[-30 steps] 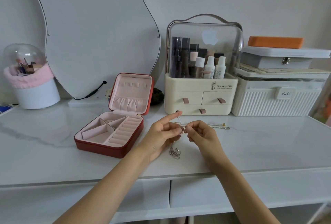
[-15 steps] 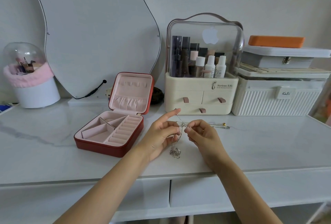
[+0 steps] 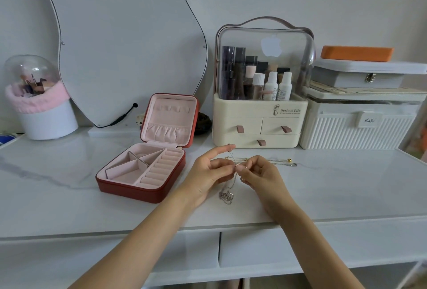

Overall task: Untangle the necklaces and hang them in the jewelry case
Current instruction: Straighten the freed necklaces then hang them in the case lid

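Note:
A red jewelry case (image 3: 147, 187) lies open on the white marble table, its pink lid upright with small hooks near the top. To its right, my left hand (image 3: 208, 173) and my right hand (image 3: 258, 173) pinch a tangle of thin necklaces between fingertips. One silver chain (image 3: 227, 196) hangs down from the pinch and pools on the table. My left index finger points out with a strand looped over it. A gold chain (image 3: 280, 161) trails right along the table to a small gold bead.
Behind my hands stands a cream cosmetics organizer (image 3: 261, 124) with drawers. A white ribbed box (image 3: 360, 127) with stacked boxes is at the right. A curved mirror (image 3: 124, 41) leans on the wall, and a pink-trimmed domed holder (image 3: 41, 108) sits far left.
My hands have stayed in place and shifted their fingers slightly on the tangle. The strand over my left index finger is drawn a little tauter.

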